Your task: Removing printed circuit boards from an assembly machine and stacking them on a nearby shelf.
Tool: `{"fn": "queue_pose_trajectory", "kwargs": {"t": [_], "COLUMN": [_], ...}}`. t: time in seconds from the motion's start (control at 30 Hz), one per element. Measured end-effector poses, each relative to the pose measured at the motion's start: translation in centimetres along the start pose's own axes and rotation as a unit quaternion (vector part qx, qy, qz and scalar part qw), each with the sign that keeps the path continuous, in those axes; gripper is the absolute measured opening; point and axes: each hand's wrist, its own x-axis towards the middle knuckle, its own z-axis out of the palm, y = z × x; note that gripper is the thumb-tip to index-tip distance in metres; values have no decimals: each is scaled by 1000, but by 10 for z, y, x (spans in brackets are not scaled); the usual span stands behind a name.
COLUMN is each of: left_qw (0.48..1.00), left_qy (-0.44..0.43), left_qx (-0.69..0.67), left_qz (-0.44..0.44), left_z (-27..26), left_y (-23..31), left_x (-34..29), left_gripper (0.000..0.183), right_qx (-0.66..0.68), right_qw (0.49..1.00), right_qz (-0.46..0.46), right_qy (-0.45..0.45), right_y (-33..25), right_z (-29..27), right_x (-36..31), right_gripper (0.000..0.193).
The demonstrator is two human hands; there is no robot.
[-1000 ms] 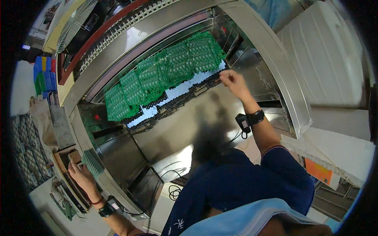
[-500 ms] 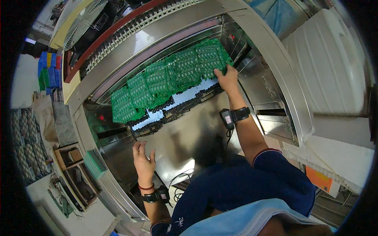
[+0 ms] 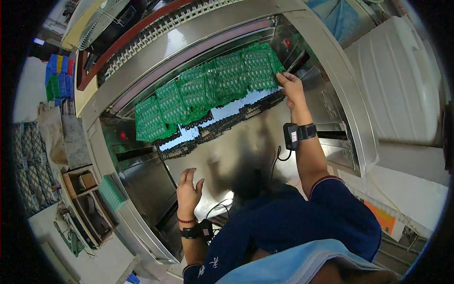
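Near the steel tabletop's far-right corner, the right hand touched the green circuit-board panels, perhaps steadying them, grip unclear; the left hand's fingers stood apart, empty.

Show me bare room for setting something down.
Free: the middle of the metal surface, bordered by the black strips beyond and the navy shirt nearer; left hand at its near-left. Crowded: the far side, under green sheets, with the right hand at their right end.

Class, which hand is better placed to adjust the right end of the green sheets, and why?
Probably the right hand: it is at the right edge of the green sheets, while the left hand, visibly empty, is well apart from them.
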Motion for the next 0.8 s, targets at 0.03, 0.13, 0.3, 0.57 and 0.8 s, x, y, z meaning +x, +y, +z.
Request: {"fn": "queue_pose_trajectory", "kwargs": {"t": [0.03, 0.13, 0.3, 0.57, 0.8], "left_qw": [1000, 1000, 998, 996, 953], "left_qy": [-1, -7, -50, -36, 84], "left_qx": [-1, -9, -23, -48, 28], "left_qz": [0, 26, 5, 60, 289], "left_z": [0, 2, 4, 17, 10], "left_y": [2, 6, 7, 8, 83], "left_x": [2, 7, 8, 20, 161], "left_gripper": [38, 38, 38, 44, 67], "right_qx": [-1, -121, -169, -173, -135], "right_qw": [1000, 990, 979, 977, 982], "right_qz": [1, -64, 47, 14, -46], "right_qy": [1, -14, -104, -125, -122], "right_y": [-3, -11, -48, -19, 9], "right_z": [-2, -9, 22, 41, 23], "right_x": [2, 12, 5, 41, 64], "right_gripper": [57, 58, 61, 48, 45]}}
